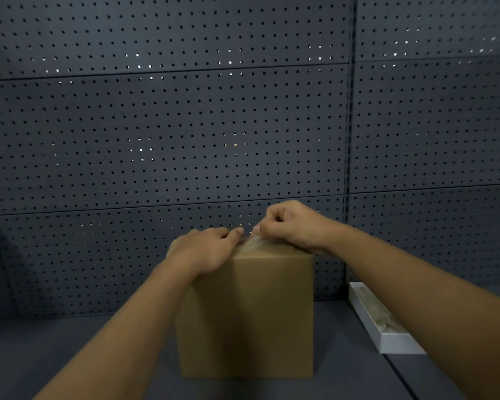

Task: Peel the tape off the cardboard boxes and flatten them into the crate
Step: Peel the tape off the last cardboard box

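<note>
The cardboard box stood upright near the front edge of the dark shelf, its top sealed. I pressed my left hand flat on the top to steady it, fingers straight. My right hand pinched the clear tape at the far edge, lifting its end to start the peel.

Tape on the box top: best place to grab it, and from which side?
Pinch the lifted end of the clear tape near the top's far edge, coming from the right, as the right hand does. That end already stands off the cardboard box, so the fingers can close on both faces. The left hand presses the top to steady it.
</note>
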